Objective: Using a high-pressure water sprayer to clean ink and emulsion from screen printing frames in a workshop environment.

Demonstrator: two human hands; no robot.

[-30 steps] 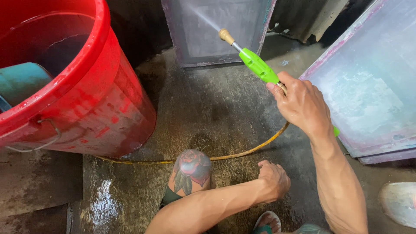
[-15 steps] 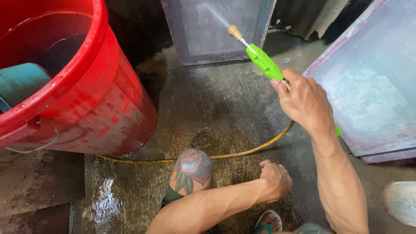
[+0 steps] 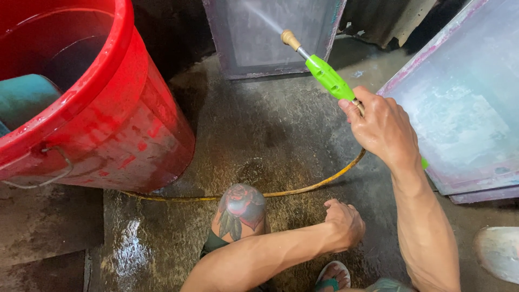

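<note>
My right hand [image 3: 385, 125] grips a green spray gun [image 3: 327, 78] with a brass nozzle [image 3: 290, 39]. A thin jet of water leaves the nozzle and hits a framed mesh screen [image 3: 270, 32] leaning upright at the back. A yellow hose [image 3: 303, 188] runs from the gun across the wet concrete floor. My left hand [image 3: 344, 223] hangs loosely curled in front of my tattooed knee [image 3: 241, 208], holding nothing.
A big red tub [image 3: 124, 113] with water and a teal object [image 3: 24, 97] inside stands at the left. Another framed screen [image 3: 459, 108] leans at the right. A pale object [image 3: 498, 251] lies at the lower right. My sandalled foot [image 3: 331, 276] is below.
My right hand and the spray gun have drifted slightly right and down in view, with the jet still on the back screen. The left hand stays put.
</note>
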